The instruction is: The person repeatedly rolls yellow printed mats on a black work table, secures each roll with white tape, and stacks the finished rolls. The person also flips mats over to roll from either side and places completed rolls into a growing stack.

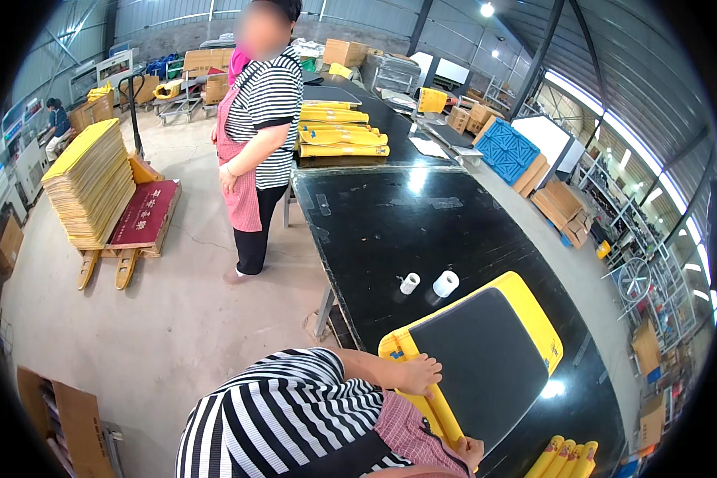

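A flat yellow panel with a large black face (486,358) lies on the black table (390,215) in front of me. My left hand (417,374) rests with spread fingers on the panel's near left yellow edge. My right hand (470,452) grips the same edge lower down, at the panel's near corner. Two small white tape rolls (410,283) (445,284) stand on the table just beyond the panel. Several yellow strips (564,460) lie at the table's near right end.
Another person in a striped shirt and pink apron (256,135) stands by the table's left side. Stacked yellow pieces (338,131) lie on the far table. A pallet with a yellow sheet stack (92,183) sits on the floor left. Cardboard boxes (64,414) stand at lower left.
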A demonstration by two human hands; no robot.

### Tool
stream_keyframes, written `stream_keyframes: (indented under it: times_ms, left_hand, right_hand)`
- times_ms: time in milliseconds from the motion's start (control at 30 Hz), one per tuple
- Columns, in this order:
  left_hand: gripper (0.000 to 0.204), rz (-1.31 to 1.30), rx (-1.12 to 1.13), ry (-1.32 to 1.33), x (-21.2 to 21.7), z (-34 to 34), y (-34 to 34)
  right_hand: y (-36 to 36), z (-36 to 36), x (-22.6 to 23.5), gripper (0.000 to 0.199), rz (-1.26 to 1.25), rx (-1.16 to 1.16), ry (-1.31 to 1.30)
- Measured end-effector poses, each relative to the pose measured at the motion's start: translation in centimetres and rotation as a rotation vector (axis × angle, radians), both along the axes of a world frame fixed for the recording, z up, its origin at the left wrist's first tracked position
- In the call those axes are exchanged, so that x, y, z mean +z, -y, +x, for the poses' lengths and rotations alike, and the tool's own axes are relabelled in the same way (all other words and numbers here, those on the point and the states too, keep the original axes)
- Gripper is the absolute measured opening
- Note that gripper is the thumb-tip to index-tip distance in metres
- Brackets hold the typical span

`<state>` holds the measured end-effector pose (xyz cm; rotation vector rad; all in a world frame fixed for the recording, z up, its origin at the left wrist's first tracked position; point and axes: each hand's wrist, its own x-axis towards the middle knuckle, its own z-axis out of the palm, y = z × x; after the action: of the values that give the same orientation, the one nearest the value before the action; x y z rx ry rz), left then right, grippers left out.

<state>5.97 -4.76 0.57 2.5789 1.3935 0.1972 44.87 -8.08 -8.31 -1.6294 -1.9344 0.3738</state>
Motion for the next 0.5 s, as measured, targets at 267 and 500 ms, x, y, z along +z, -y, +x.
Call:
stream_keyframes:
  times_ms: [267,500]
  left_hand:
    - [0.055,-0.057,0.007,-0.004,0.6,0.2,-0.5]
    - [0.056,-0.091,0.022,-0.009,0.8,0.5,-0.8]
  right_hand:
    - [-0.6,-0.3,0.4,0.023,-0.220,-0.121,-0.229]
    - [-0.7,0.6,0.6,0.035,-0.155,-0.074,0.028]
